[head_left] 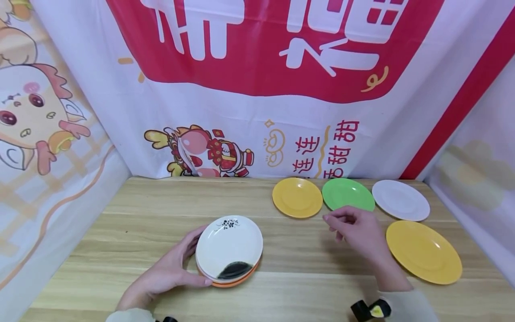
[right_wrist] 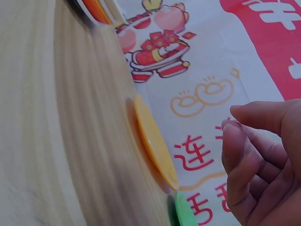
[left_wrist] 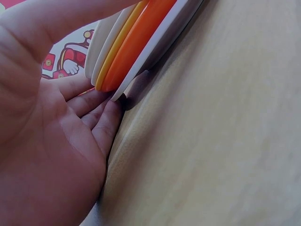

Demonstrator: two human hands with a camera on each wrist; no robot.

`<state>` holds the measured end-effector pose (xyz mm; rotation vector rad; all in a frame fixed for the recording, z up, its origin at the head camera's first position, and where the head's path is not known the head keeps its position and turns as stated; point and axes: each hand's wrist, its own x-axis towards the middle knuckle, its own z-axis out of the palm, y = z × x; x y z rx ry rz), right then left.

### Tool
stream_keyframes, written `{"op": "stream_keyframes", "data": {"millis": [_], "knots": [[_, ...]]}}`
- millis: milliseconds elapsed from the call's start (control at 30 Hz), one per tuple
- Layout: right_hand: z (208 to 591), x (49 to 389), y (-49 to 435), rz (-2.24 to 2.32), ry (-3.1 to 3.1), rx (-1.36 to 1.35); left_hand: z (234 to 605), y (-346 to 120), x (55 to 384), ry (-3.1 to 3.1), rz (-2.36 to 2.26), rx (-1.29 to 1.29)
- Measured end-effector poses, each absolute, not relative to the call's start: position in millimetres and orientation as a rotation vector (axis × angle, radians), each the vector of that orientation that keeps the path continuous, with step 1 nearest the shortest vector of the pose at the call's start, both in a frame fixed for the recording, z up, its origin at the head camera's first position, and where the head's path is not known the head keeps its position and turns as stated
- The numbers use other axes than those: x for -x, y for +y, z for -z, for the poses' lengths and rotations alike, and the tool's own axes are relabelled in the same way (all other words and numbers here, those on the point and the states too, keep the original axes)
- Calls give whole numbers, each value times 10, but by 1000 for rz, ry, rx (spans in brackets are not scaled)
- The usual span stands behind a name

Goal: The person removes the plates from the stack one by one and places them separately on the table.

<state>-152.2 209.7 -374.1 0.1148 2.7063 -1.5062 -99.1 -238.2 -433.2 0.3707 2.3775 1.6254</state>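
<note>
My left hand point(head_left: 173, 269) grips the left side of a stack of plates point(head_left: 228, 246), thumb at the near rim and fingers around the far left. The top plate is white with a small black flower print and a dark patch. In the left wrist view, white, yellow and orange rims point(left_wrist: 136, 47) show one under another, slightly tilted, with fingertips at the lowest rims. My right hand point(head_left: 356, 230) hovers over the table to the right, fingers loosely curled and holding nothing. It is nearest to a green plate point(head_left: 347, 193), overlapping its near edge in the head view.
Along the back lie a small yellow plate point(head_left: 297, 197) and a white plate point(head_left: 400, 200), on either side of the green one. A larger yellow plate point(head_left: 424, 252) lies at the right. Printed cloth point(head_left: 225, 107) hangs behind the wooden table point(head_left: 153, 210).
</note>
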Motion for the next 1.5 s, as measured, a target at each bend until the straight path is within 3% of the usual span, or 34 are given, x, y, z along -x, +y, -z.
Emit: {"op": "stream_keyframes", "data": {"millis": [1500], "knots": [[4133,1427,886,1612,2367,335,4359,-2384,995,2359,-1654,-388]]}}
